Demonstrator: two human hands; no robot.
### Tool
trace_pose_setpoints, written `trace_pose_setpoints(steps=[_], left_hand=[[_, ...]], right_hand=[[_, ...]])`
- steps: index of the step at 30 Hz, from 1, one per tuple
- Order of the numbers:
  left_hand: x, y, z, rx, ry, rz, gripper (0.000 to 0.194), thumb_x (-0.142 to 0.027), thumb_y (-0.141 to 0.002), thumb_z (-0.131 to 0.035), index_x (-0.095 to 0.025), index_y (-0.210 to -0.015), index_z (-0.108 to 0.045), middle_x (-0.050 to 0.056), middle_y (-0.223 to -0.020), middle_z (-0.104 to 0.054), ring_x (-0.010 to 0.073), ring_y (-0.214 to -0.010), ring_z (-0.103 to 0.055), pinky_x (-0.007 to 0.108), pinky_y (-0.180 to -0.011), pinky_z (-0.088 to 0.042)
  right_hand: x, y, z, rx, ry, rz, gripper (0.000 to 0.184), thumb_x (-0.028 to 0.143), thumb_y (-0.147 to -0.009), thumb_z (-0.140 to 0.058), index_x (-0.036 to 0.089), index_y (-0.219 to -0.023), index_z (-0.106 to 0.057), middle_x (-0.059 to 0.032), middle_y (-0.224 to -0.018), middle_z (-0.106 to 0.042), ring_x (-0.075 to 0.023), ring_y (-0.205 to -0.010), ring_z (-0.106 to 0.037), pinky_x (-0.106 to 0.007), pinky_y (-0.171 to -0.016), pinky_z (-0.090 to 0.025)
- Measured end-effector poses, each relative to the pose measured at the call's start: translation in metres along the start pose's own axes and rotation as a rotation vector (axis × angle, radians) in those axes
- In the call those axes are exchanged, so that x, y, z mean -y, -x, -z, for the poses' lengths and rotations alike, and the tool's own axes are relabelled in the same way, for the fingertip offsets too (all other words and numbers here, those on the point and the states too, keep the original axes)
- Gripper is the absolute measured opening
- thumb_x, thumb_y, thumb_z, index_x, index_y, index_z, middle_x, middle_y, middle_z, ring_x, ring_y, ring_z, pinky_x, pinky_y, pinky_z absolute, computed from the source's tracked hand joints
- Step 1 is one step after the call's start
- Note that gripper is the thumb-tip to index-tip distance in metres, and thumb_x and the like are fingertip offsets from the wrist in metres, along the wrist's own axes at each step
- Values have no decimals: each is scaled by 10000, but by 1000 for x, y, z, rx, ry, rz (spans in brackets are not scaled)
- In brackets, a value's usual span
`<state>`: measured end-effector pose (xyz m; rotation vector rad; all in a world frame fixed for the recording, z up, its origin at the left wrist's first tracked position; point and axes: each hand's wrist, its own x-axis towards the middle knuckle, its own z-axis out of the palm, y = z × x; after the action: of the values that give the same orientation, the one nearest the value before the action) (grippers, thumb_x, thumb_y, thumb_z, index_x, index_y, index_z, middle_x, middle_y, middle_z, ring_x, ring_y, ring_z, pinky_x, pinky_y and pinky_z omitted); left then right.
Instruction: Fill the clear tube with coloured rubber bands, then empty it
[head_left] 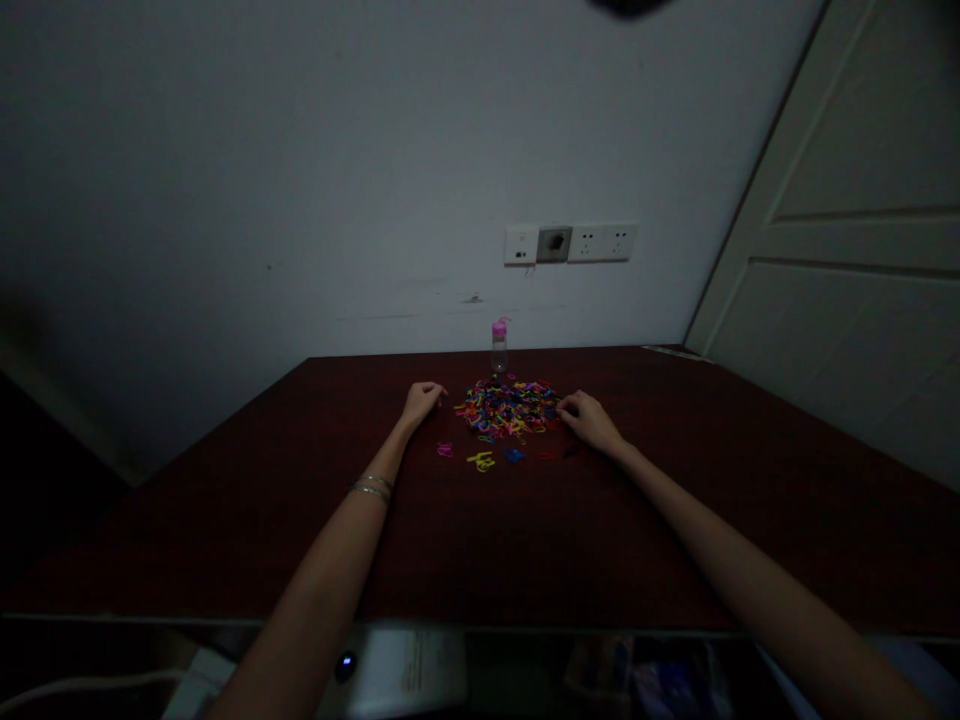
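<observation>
A pile of small, many-coloured plastic looped clips [506, 408] lies on the dark red table. Just left of it rests my left hand [424, 400], its fingers curled in and nothing visible in them. At the pile's right edge, my right hand [591, 420] has thumb and fingertips drawn together against the clips; what they grip is too small and dark to tell. In front of the pile lie separate little groups: pink clips [445, 450], yellow clips [481, 461], blue clips [514, 455], red clips [547, 456] and dark clips [572, 450].
Behind the pile stands a clear bottle [499, 352] with a pink cap. The table [525, 550] meets a white wall carrying a row of sockets [570, 243]. A panelled door [847, 250] is at the right. Below the front edge are a white box [412, 665] and dim items.
</observation>
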<state>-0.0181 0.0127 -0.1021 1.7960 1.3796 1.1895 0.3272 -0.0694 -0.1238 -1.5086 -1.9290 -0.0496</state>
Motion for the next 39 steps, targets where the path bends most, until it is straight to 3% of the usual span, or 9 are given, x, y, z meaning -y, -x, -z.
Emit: trace_pose_setpoints(steps=[6,15,20,26,39], left_hand=[[3,-1,0,8,-10,-3,272,-292,-669,-448,-115,-666,-654,-23,-444,-486,83,-436,-411,196,-473,-309],[-1,3,0,28,-20,0,262,-269,-672,-449,-112,-669,-658,-23,-450,-489,83,-436,-415,195,-470,-311],[-2,4,0,27,-23,3,260,-273,-672,-456,-111,-665,-660,-22,-453,-488,84,-444,-420,195,-468,-307],[-6,8,0,82,-58,9,244,-293,-662,-507,-111,-675,-669,-20,-465,-509,82,-454,-419,196,-479,-311],[-7,13,3,266,-70,-18,241,-271,-580,-613,-100,-730,-691,-2,-572,-581,94,-536,-465,208,-531,-339]], right_hand=[[21,-3,20,-18,-185,53,138,274,-772,-540,181,-738,-636,-54,-826,-603,-183,-804,-558,-312,-767,-429],[80,7,29,203,-384,261,103,238,-784,-548,174,-740,-616,-41,-843,-561,-150,-777,-541,-296,-745,-438],[96,15,25,311,-402,350,88,219,-794,-553,179,-777,-628,-50,-899,-556,-150,-833,-540,-302,-778,-446],[97,16,27,333,-404,319,126,193,-785,-548,196,-854,-653,-53,-932,-574,-154,-859,-555,-309,-807,-453],[58,4,33,185,-292,250,170,183,-782,-499,180,-828,-663,-62,-905,-599,-170,-844,-577,-325,-812,-453]])
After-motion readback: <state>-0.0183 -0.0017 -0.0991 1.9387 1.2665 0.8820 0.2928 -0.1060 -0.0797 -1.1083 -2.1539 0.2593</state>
